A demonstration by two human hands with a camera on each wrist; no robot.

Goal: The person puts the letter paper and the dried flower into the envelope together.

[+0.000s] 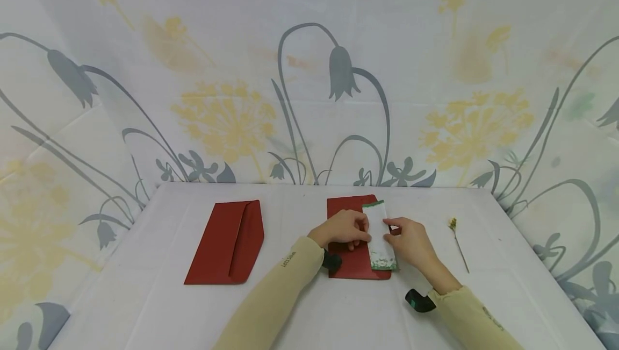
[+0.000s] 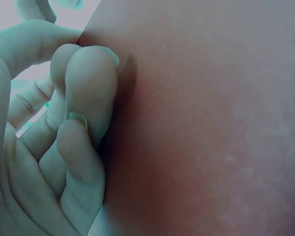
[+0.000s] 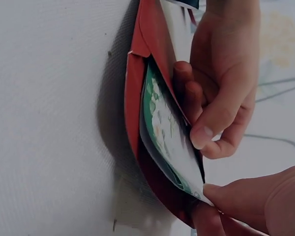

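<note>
A red envelope (image 1: 345,270) lies on the table with its opening toward the right. A white card with green floral trim (image 1: 379,231) sits at that opening. In the right wrist view the card (image 3: 164,128) appears partly tucked between the envelope's (image 3: 133,98) red layers. My left hand (image 1: 342,228) pinches the envelope's opening edge beside the card, its other fingers curled; in the left wrist view those fingers (image 2: 91,83) rest against the red paper. My right hand (image 1: 411,242) pinches the card's right edge between thumb and finger (image 3: 246,191).
Another red envelope (image 1: 217,242) with its flap spread out lies on the left of the white-covered table (image 1: 290,307). A small dried yellow flower (image 1: 453,225) on a thin stem lies at the right. Behind stands a flower-printed cloth backdrop (image 1: 309,124).
</note>
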